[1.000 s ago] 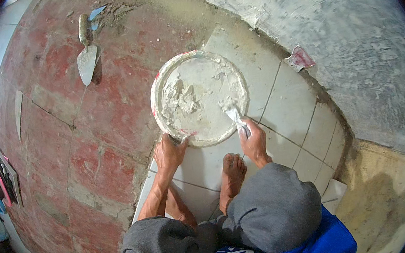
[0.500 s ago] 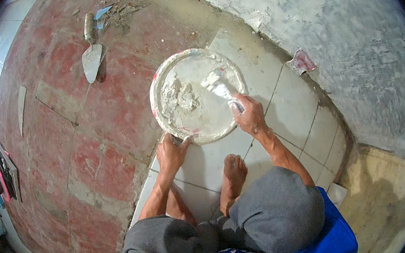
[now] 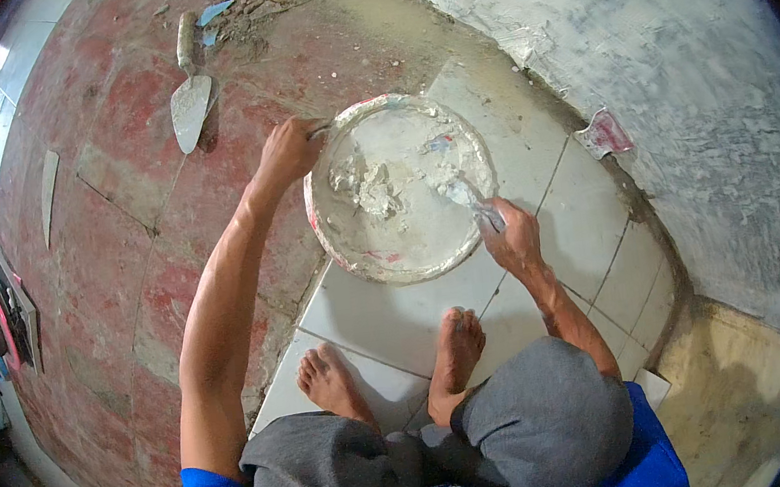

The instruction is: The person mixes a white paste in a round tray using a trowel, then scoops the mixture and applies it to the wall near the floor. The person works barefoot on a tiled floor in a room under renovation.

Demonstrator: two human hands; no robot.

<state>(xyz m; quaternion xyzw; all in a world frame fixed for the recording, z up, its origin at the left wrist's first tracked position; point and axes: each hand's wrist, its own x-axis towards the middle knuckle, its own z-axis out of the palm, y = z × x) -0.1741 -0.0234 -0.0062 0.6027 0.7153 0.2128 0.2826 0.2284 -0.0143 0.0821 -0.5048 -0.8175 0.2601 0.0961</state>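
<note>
A round, shallow pan (image 3: 412, 272) with a putty-smeared rim stands on the pale tiles in front of my feet. Lumps of off-white putty (image 3: 375, 192) lie in its left half. My right hand (image 3: 514, 234) grips a putty knife (image 3: 463, 195) at the pan's right side; its coated blade reaches down among the putty. At the upper left rim, my left hand (image 3: 292, 147) is closed around a thin dark grey piece whose tip meets the rim. Most of that piece is hidden by the fingers, so its kind cannot be made out.
A pointed trowel (image 3: 192, 107) lies on the worn red floor beside rubble (image 3: 254, 23). A pale strip (image 3: 50, 198) lies farther left. Several flat tools (image 3: 9, 320) stand at the left edge. The grey-white wall (image 3: 657, 50) rises right, with a red-and-white scrap (image 3: 605, 133) at its foot.
My left hand has gone from the pan's near rim to its upper left rim, the arm now stretched out. My right hand has drawn the putty knife slightly nearer and to the right.
</note>
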